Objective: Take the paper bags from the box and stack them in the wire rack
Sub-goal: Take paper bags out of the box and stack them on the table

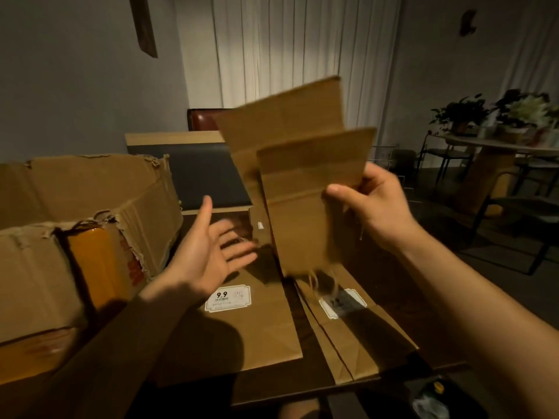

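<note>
Cardboard box (75,237): left of frame, torn, stiff.
Flat bags on desk (242,334): lower centre.
Held paper bags (305,176): centre, light, floppy; best pinched at folded base.
Right hand (372,204): pinching them.
Left hand (208,255): spread, empty.

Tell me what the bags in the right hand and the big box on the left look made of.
Bags in the right hand: thin brown kraft paper, matte, with sharp flat fold creases. Box: brown corrugated cardboard, it seems, dull finish, with ragged torn flap edges; glossy orange patches on its front, possibly tape or print.
</note>
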